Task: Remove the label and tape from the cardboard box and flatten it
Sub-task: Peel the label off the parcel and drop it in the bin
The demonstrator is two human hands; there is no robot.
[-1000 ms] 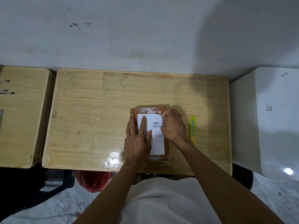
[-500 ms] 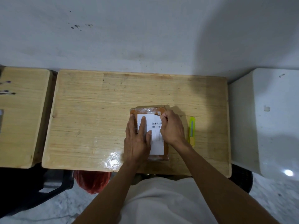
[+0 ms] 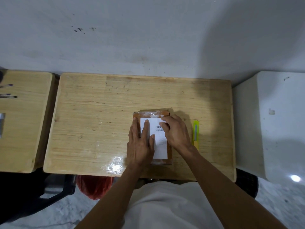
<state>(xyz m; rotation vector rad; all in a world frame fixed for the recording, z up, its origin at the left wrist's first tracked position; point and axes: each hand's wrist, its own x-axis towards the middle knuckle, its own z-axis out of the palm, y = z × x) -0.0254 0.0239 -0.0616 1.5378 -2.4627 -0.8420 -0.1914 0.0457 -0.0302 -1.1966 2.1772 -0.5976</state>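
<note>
Single head-worn view, looking steeply down from above

I see one wide-angle feed only, so no second view overlaps it: it faces forward and down over the wearer's torso at the wooden table (image 3: pixel 102 116), at arm's reach, with the cardboard box (image 3: pixel 152 114) just right of frame centre, the wall (image 3: pixel 148 33) across the top and floor along the bottom edge.

Two wooden tables (image 3: pixel 99 113), one cardboard box (image 3: pixel 169 149), one label (image 3: pixel 160 149), one yellow knife (image 3: pixel 195 133).
</note>
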